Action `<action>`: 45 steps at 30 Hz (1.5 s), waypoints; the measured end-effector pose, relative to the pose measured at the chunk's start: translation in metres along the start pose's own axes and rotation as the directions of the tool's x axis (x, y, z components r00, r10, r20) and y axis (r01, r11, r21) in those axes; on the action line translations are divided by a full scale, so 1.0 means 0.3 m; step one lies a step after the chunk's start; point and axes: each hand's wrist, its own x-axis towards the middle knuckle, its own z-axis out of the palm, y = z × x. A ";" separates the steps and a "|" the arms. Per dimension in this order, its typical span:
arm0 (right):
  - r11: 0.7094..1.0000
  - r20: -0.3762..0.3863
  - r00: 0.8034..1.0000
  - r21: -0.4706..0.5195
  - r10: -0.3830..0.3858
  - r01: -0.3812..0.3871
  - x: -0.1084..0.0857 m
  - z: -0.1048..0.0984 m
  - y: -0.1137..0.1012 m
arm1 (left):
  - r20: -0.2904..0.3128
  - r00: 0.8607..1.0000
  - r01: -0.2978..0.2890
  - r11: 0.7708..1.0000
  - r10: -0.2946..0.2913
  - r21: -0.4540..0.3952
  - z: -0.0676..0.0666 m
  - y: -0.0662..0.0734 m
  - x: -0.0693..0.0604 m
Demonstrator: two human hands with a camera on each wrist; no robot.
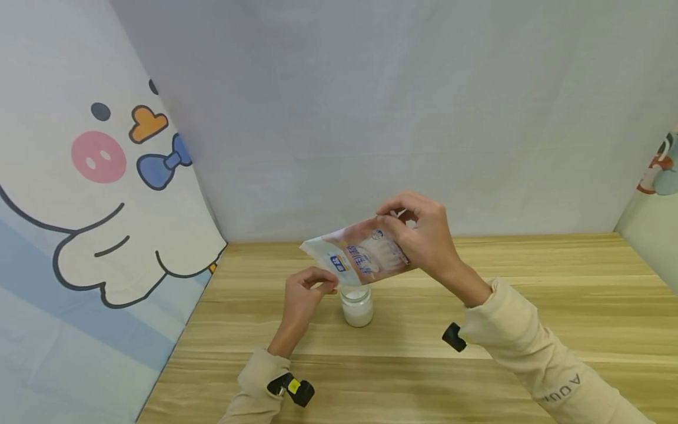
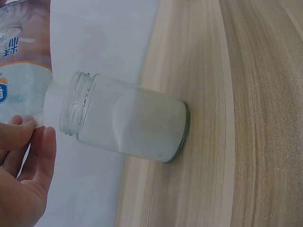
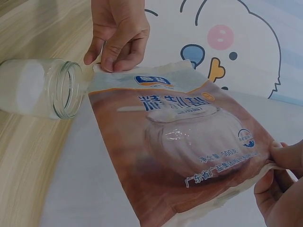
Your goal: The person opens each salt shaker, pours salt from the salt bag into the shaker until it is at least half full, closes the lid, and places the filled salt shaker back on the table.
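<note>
A printed plastic salt bag [image 1: 365, 250] is tilted above a glass jar [image 1: 357, 306], its pale end lower, at the mouth. White grains run from the bag's corner into the jar in the left wrist view. The jar [image 2: 128, 118] stands upright on the table, partly filled with white salt [image 3: 29, 87]. My left hand [image 1: 307, 294] pinches the bag's lower corner between thumb and fingers, beside the jar's rim. Higher up and to the right, my right hand [image 1: 424, 232] grips the bag's raised end with thumb and fingers.
The wooden table [image 1: 529, 330] runs back to a plain light wall cloth [image 1: 424, 106]. On the left hangs a cloth with a cartoon bird [image 1: 100, 194]. A black wrist camera [image 1: 291, 388] sits on the left sleeve, another [image 1: 454, 337] by the right.
</note>
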 end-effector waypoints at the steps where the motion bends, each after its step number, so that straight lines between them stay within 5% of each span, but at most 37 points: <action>1: 1.000 0.000 1.000 0.000 0.000 0.000 0.000 0.001 -0.002 | 0.001 1.000 0.000 1.000 0.000 -0.001 -0.001 0.000 0.000; 45: 1.000 0.008 1.000 -0.023 -0.004 0.004 0.004 0.029 -0.064 | 0.028 1.000 0.011 1.000 -0.011 -0.016 -0.026 0.018 -0.018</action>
